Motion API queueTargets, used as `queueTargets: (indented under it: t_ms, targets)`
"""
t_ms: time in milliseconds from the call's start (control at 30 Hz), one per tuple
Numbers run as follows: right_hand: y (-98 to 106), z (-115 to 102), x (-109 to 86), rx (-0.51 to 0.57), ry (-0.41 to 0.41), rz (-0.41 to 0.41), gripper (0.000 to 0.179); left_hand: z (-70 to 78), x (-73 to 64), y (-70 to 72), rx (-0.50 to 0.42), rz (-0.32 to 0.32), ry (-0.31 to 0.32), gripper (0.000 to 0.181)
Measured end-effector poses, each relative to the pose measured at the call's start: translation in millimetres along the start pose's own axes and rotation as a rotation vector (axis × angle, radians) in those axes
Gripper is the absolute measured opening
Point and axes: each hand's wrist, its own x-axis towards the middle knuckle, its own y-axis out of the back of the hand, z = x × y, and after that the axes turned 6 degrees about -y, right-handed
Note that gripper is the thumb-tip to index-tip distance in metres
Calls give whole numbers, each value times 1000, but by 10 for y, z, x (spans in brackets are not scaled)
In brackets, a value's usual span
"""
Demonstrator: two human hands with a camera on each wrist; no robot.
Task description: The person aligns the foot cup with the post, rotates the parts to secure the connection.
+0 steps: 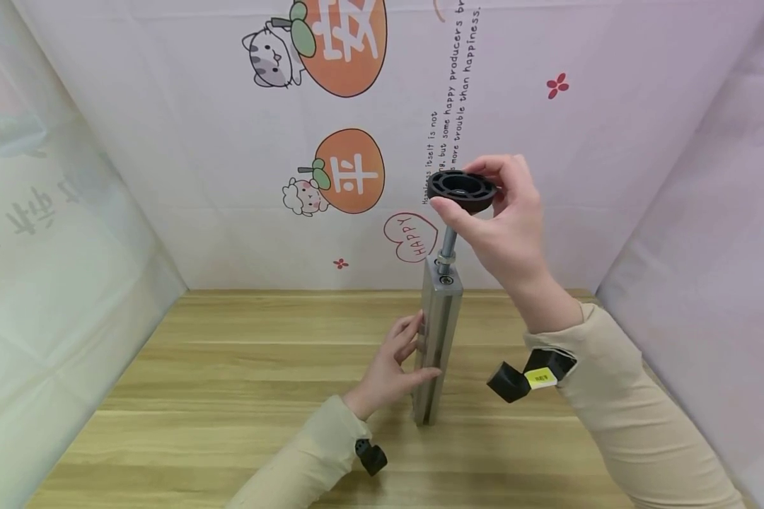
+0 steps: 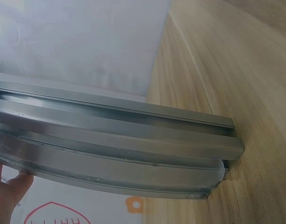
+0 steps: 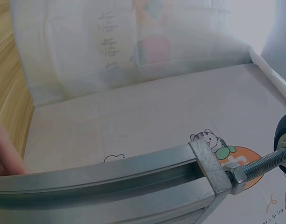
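A grooved aluminium profile (image 1: 438,339) stands upright on the wooden table. My left hand (image 1: 388,375) holds it in its lower half, thumb on the near side and fingers on the left face. Above the profile, my right hand (image 1: 512,219) grips the rim of a round black levelling foot (image 1: 463,203) between thumb and fingers. The foot's threaded rod (image 3: 267,163) runs down to the profile's end, with a hex nut (image 3: 236,178) close against the end face. In the left wrist view the profile's lower end (image 2: 218,154) meets the tabletop.
Printed white cloth (image 1: 484,127) hangs behind the wooden table (image 1: 261,367), with more cloth at both sides. A black wrist camera (image 1: 509,382) sits at the right sleeve; another (image 1: 372,457) is at the left sleeve.
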Motion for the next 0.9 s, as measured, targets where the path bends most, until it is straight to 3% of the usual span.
queueTargets:
  t_ms: [300,600,667,767,900]
  targets:
    - [-44,41,-34,-121,132,66,42,25,2,4,3,4,11,89]
    - [-34,194,-132,85,233,-5,87,-4,3,-3,-4,-1,2,92]
    - [-27,240,-158,168,209,-37,88,-4,5,-4,2,-1,5,92]
    - [-7,328,-149,397,127,-136,79,-4,6,-4,6,0,2,91]
    - [53,423,-51,833,-79,-434,50,3,2,-5,6,5,3,90]
